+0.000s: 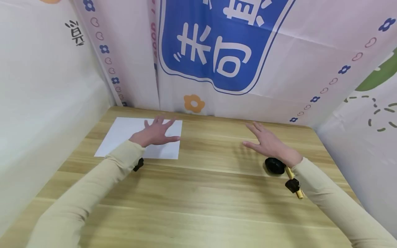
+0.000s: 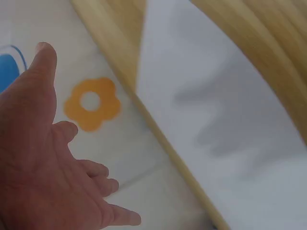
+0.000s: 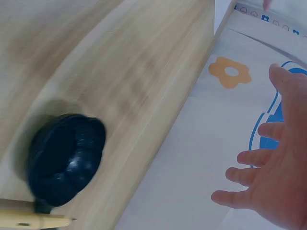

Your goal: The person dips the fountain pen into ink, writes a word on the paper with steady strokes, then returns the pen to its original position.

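A sheet of white paper lies on the far left of the table. Above it hovers my left hand, fingers spread, holding nothing; its shadow falls on the sheet in the left wrist view. On the right side, my right hand is also held over the table with its fingers extended and nothing in them. Just below that hand sits a small black bowl-like dish with a scalloped, glossy inside. Beside the dish lies a thin yellow pen-like stick, partly covered by the right wrist's black camera in the head view.
The wood-grain table ends at a printed cloth backdrop carrying a blue sign and an orange flower. White cloth walls rise on the left and right. Each wrist carries a small black camera.
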`<state>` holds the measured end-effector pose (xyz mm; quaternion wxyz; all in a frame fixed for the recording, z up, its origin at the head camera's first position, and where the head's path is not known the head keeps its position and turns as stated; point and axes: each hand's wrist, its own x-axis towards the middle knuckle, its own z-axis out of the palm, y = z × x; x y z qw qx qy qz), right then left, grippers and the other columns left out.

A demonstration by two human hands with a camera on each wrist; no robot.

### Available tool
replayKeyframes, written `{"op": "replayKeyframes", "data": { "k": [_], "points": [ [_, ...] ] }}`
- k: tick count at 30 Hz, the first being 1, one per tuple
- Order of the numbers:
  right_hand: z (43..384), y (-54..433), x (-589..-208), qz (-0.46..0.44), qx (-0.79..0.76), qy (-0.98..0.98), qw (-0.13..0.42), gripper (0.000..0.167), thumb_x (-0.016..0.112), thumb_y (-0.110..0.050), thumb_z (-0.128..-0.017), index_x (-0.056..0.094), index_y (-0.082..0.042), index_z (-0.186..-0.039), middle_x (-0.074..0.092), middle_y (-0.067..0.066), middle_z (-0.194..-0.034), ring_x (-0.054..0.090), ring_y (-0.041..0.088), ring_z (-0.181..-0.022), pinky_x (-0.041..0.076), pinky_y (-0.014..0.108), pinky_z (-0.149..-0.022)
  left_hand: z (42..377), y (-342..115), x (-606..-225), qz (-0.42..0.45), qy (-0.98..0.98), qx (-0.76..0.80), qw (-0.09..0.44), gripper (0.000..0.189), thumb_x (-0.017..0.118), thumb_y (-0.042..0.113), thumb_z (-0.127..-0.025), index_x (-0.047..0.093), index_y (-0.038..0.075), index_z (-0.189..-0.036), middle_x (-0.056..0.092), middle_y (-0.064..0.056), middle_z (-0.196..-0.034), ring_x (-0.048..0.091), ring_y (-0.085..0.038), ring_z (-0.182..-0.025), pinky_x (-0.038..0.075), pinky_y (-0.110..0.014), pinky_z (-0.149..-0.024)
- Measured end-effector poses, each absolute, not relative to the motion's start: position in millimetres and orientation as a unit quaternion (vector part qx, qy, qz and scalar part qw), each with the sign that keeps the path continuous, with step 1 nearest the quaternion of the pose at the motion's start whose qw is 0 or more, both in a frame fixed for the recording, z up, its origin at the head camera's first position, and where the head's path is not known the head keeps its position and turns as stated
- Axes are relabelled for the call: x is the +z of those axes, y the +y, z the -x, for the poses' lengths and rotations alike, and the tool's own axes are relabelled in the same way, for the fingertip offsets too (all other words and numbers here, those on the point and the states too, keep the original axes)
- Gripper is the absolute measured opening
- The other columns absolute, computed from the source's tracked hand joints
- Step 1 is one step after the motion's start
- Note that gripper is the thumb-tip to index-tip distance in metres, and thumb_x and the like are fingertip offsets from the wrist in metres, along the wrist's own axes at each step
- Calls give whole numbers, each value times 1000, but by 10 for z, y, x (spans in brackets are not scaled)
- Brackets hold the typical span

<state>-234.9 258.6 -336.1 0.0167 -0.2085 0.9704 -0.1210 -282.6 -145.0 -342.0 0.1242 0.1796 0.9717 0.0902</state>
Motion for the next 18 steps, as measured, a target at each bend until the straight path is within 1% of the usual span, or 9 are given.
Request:
{"op": "replayKeyframes", "data": {
  "k": [3,5,8,10,12,13,16,18],
  "points": [
    [2269,2692,-3394,203,-130,970,8,74,50,-43,-95,22,-2,-150,18,32,-152,25,51,-136,26,62,-107,2884,-1701,-3549,-155,973,103,139,88,42,66,-89,5,19,-154,-7,-32,-154,-5,-51,-141,-2,-76,-101],
    [2191,2792,-3431,197,-135,971,4,71,50,-41,-96,23,0,-148,21,33,-150,27,51,-135,27,62,-107,2925,-1913,-3644,-136,974,109,146,87,42,63,-91,6,15,-153,-6,-36,-152,-4,-55,-139,0,-78,-100],
    [2038,2974,-3504,183,-140,973,2,68,50,-36,-97,26,4,-146,27,35,-146,31,52,-131,29,63,-104,2980,-2262,-3779,-112,977,108,149,86,43,58,-92,9,6,-152,-2,-43,-147,2,-61,-135,8,-79,-98],
    [1935,3094,-3558,174,-145,974,0,65,51,-33,-97,29,6,-144,33,36,-142,35,52,-127,31,63,-102,3020,-2478,-3863,-105,978,104,147,85,45,53,-93,12,-1,-150,4,-47,-144,7,-64,-131,14,-78,-98],
    [1848,3198,-3617,163,-151,975,-1,62,51,-31,-98,31,7,-143,38,36,-138,39,52,-124,34,62,-100,3047,-2669,-3936,-100,979,95,148,84,46,50,-94,14,-7,-147,10,-48,-142,10,-65,-130,20,-75,-99],
    [1814,3238,-3644,159,-154,975,-1,61,50,-30,-98,32,8,-142,39,37,-136,40,52,-122,34,62,-99,3057,-2751,-3971,-99,979,95,149,84,47,49,-94,15,-9,-146,13,-47,-142,11,-65,-129,21,-74,-100],
    [1728,3339,-3726,148,-156,977,-5,59,49,-30,-98,35,9,-140,42,36,-133,43,52,-120,36,61,-97,3058,-2970,-4060,-99,978,93,161,86,47,48,-94,17,-16,-142,18,-43,-142,11,-65,-128,20,-69,-104],
    [1681,3394,-3774,139,-156,978,-6,58,50,-30,-98,37,9,-139,43,36,-132,44,51,-118,37,61,-96,3049,-3078,-4107,-100,976,91,170,87,46,49,-94,17,-19,-140,19,-41,-142,11,-65,-128,19,-67,-106]
  ]
}}
